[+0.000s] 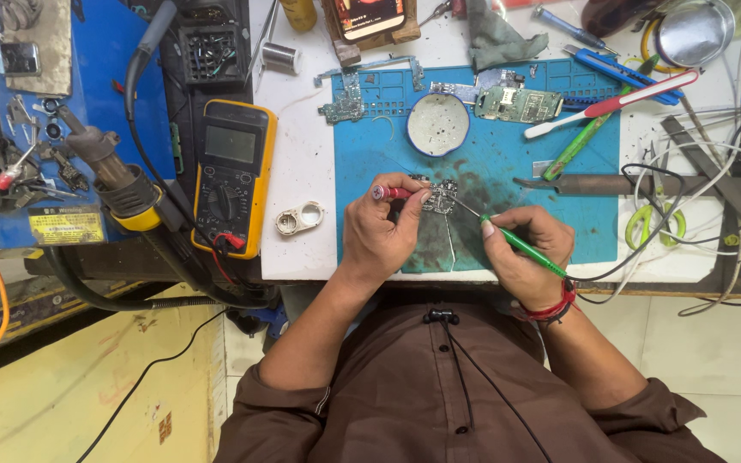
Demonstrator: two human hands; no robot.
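Observation:
My left hand [379, 233] grips a thin tool with a red and purple handle [390, 193], its tip resting on a small circuit board [441, 197]. That board lies on the blue work mat [482, 171]. My right hand [527, 255] holds a green-handled soldering iron [521, 244] like a pen, and its metal tip reaches the board from the right. A thin strand of solder wire [451, 244] trails from the board toward the table's front edge.
A yellow multimeter [231, 176] and a hot-air gun [117, 180] lie at left. On the mat's far side sit a round white dish [438, 124], more circuit boards [516, 105], a toothbrush [611, 105] and a second iron [593, 183]. Cables [705, 197] crowd the right.

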